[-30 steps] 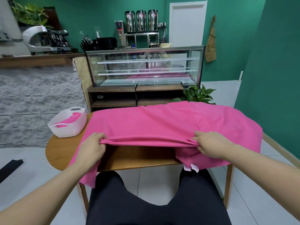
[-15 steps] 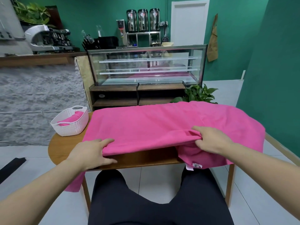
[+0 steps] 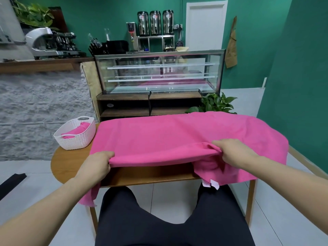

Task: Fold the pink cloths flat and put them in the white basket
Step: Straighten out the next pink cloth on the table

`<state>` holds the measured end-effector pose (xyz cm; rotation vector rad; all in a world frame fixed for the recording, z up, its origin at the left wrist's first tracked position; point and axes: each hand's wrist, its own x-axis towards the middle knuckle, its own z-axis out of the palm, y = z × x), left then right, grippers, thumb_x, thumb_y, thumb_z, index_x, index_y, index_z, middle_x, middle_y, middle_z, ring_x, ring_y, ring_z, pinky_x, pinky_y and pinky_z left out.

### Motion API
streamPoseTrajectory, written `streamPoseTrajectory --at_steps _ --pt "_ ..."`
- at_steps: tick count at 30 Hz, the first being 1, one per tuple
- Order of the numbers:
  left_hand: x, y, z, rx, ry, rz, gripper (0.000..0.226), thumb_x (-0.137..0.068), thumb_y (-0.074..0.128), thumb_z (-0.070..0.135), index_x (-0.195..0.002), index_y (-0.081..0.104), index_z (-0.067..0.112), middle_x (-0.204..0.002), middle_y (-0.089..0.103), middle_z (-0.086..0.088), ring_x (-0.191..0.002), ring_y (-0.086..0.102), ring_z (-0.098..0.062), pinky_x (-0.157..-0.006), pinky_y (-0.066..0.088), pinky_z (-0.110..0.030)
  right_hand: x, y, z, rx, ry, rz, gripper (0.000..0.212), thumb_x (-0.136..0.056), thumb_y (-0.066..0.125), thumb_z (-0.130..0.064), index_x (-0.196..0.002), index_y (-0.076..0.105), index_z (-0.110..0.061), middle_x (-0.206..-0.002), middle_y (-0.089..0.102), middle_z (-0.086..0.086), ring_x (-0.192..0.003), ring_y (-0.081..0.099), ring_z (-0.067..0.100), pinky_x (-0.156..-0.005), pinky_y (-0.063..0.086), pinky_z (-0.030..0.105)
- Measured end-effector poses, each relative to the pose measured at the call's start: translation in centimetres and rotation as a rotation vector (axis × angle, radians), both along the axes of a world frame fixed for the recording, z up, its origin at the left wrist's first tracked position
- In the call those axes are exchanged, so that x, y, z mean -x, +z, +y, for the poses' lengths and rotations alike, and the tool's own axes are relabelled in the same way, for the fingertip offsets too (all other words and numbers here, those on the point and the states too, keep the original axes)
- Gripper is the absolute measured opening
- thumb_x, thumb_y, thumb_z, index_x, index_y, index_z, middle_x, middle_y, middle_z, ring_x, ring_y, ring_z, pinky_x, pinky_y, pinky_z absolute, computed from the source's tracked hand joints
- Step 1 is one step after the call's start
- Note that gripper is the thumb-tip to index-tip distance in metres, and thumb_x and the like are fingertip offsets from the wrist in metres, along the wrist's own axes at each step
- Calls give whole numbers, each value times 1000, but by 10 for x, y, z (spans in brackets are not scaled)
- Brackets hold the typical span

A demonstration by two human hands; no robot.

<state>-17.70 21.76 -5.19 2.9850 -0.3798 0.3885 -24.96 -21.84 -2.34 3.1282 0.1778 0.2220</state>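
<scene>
Pink cloth (image 3: 177,137) is lying spread over the wooden table (image 3: 71,162), its near edge folded up. Left hand (image 3: 98,166) and right hand (image 3: 234,153) are each gripping that folded edge, fingers curled round it. White basket (image 3: 76,134) is sitting at the table's left, holding another pink cloth (image 3: 76,133).

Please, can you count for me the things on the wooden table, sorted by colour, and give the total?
Pink: 2, the large cloth held by left hand and right hand, and the folded cloth in the basket.
White: 1, the basket.
Total: 3 on the table.
</scene>
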Motion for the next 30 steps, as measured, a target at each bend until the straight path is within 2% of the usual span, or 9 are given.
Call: streamPoseTrajectory --at_steps 4,7,12,15,17,20,23,27,30 --pt "0 -5 5 72 -13 33 23 -75 48 -5 -85 53 15 -78 60 -4 -70 49 -25 -62 39 -37 0 2 2 -79 37 -92 26 -76 48 2 -85 41 -22 -81 54 -2 -77 51 29 -61 30 37" --pt "3 -3 16 110 -13 86 30 -71 48 -3 -90 55 19 -79 61 -4 -75 54 -28 -68 46 -39 4 4 -1 32 144 -84 8 -86 48 -25 -92 45 -27 -88 53 -7 -76 54 25 -67 43 36" --pt "23 4 25 -29 -103 76 41 -84 43 49 -122 54 37 -108 60 13 -100 63 -20 -79 50 -33 7 3 -11 249 148 61 68 -77 32 -90 -96 55 -29 -88 52 -10 -65 51 13 -59 40 29" --pt "27 8 14 -222 -107 124 75 -77 41 86 -143 37 51 -128 53 15 -111 62 -15 -80 49 -28 4 6 -9 432 78 184 26 -93 47 -47 -92 56 -23 -104 54 -3 -70 48 20 -67 47 34" --pt "22 5 8 -345 -86 114 68 -83 50 74 -145 35 50 -121 47 14 -99 64 -15 -67 47 -27 3 7 -9 503 90 181 11 -90 46 -22 -90 57 -23 -113 52 -2 -85 50 22 -75 47 35" --pt "12 2 10 -328 -104 4 31 -80 64 25 -110 68 30 -108 49 4 -85 62 -23 -61 52 -38 -3 -1 -15 433 169 119 26 -87 47 -12 -103 68 -16 -130 52 -5 -116 49 22 -94 42 35" --pt "1 -4 18 -340 -206 -96 40 -48 77 3 -86 75 17 -102 68 -5 -87 65 -31 -65 56 -41 -4 -3 -15 139 123 239 29 -82 46 -1 -97 60 -21 -104 65 -1 -95 60 24 -84 49 38" --pt "6 -5 9 -45 -77 39 29 -67 54 -5 -87 57 17 -84 65 -2 -83 59 -30 -66 39 -36 -3 -2 -13 155 83 177 34 -84 45 -6 -108 45 -31 -81 59 -1 -78 57 26 -63 40 35" --pt "7 -9 11 13 -61 65 35 -69 51 -2 -92 54 23 -86 66 0 -80 58 -28 -67 45 -38 -1 -6 -17 94 139 105 20 -84 46 -23 -103 45 -29 -83 59 -7 -76 57 22 -70 48 36"
